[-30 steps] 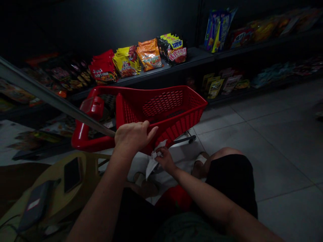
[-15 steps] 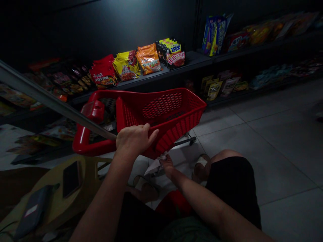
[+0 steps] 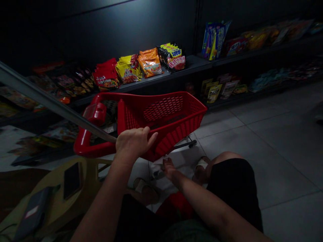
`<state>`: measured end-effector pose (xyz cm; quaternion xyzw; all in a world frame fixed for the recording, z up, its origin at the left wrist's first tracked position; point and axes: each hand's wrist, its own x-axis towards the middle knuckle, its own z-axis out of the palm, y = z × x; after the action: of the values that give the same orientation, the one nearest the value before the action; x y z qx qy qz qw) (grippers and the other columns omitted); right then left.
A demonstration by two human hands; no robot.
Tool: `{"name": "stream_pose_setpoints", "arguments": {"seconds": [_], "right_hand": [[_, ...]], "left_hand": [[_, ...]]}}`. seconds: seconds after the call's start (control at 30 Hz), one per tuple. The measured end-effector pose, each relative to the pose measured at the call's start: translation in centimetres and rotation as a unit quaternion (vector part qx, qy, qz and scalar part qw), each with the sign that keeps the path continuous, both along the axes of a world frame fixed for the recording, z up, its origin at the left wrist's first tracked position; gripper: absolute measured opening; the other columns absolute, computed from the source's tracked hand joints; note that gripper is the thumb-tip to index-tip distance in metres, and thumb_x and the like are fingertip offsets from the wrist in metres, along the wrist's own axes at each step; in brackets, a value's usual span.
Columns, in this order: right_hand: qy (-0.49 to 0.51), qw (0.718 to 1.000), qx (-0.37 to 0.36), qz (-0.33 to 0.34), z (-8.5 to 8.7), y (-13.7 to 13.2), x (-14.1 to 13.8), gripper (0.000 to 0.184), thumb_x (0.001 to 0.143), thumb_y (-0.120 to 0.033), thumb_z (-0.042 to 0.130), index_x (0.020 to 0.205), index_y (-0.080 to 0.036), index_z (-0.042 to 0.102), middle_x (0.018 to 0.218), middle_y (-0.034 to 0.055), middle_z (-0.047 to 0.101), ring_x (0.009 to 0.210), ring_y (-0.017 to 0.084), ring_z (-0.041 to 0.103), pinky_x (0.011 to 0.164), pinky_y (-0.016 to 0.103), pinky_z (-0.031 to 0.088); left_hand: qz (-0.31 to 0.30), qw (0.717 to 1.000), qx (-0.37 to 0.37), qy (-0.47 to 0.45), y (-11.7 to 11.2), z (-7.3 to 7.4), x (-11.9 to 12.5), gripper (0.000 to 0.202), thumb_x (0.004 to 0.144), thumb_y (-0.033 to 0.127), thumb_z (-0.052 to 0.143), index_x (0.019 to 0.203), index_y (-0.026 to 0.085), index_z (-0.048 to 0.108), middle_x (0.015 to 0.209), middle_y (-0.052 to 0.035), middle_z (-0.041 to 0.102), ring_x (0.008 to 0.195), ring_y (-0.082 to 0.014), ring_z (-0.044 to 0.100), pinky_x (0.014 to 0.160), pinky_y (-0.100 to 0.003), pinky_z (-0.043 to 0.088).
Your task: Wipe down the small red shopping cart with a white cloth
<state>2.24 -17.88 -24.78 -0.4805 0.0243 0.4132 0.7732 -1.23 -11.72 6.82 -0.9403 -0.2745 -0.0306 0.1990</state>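
From my end I see the red cart (image 3: 161, 124) standing on the tiled floor (image 3: 254, 148) in front of the shelf (image 3: 196, 63). Its long axis runs across my view, nearly along the shelf but angled a little away: the handle (image 3: 94, 150) is at the left, the narrowing nose points right. The basket's mouth faces up. My left hand (image 3: 133, 143) lies at the near rim, thumb out to the right; its other fingers are mostly hidden, so I cannot tell how closed it is. A pole (image 3: 63, 109) slants down from the upper left to meet it; whether I grip that too, I cannot tell. Low by the basket's near bottom edge, my right hand (image 3: 168, 164) pinches a white tissue (image 3: 159, 161). A phone (image 3: 72, 180) lies on the stool (image 3: 54, 176) at left.
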Motion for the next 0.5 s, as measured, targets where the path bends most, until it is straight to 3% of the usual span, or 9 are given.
{"name": "stream_pose_setpoints", "arguments": {"seconds": [0.1,0.17,0.3,0.4,0.5], "right_hand": [[0.007,0.999,-0.01,-0.044,0.5,1.2,-0.4,0.033,0.081,-0.032,0.071,0.108,-0.021,0.055,0.091,-0.0011,0.063,0.074,0.013,0.061,0.065,0.027,0.053],[-0.005,0.996,0.003,-0.087,1.4,1.5,1.4,0.039,0.072,-0.032,0.072,0.103,-0.024,0.05,0.08,-0.0057,0.059,0.067,0.011,0.058,0.061,0.023,0.05],[-0.05,0.979,0.017,-0.195,3.5,0.9,9.4,0.039,0.067,-0.033,0.067,0.098,-0.024,0.045,0.077,-0.0074,0.054,0.067,0.009,0.055,0.064,0.022,0.047],[-0.087,0.956,0.004,-0.279,4.7,-0.1,16.1,0.04,0.069,-0.033,0.063,0.104,-0.024,0.045,0.085,-0.0056,0.054,0.073,0.009,0.054,0.068,0.021,0.045],[-0.115,0.937,-0.003,-0.33,5.0,-0.7,18.8,0.044,0.075,-0.035,0.058,0.115,-0.026,0.041,0.096,-0.004,0.055,0.079,0.009,0.054,0.072,0.021,0.044]], "left_hand": [[-0.006,1.0,0.009,-0.005,0.2,-0.1,-0.3,0.056,0.097,0.057,0.027,0.088,0.02,0.067,0.077,-0.0106,0.074,0.07,-0.0315,0.071,0.055,-0.032,0.038],[-0.012,1.0,0.014,-0.007,0.4,-0.2,-0.4,0.054,0.097,0.056,0.027,0.088,0.02,0.066,0.078,-0.0101,0.074,0.07,-0.0315,0.071,0.054,-0.032,0.036],[-0.028,1.0,0.013,-0.004,0.4,-0.2,-0.4,0.052,0.097,0.055,0.027,0.089,0.02,0.065,0.081,-0.0097,0.074,0.071,-0.0312,0.071,0.053,-0.032,0.035],[-0.03,0.999,0.015,0.005,0.3,-0.1,-0.2,0.052,0.098,0.055,0.027,0.09,0.02,0.065,0.082,-0.0099,0.075,0.072,-0.0309,0.071,0.054,-0.031,0.033],[-0.021,0.999,0.025,0.013,0.3,0.0,-0.1,0.052,0.098,0.055,0.026,0.088,0.021,0.065,0.081,-0.0094,0.074,0.07,-0.0302,0.07,0.052,-0.031,0.03]]}}
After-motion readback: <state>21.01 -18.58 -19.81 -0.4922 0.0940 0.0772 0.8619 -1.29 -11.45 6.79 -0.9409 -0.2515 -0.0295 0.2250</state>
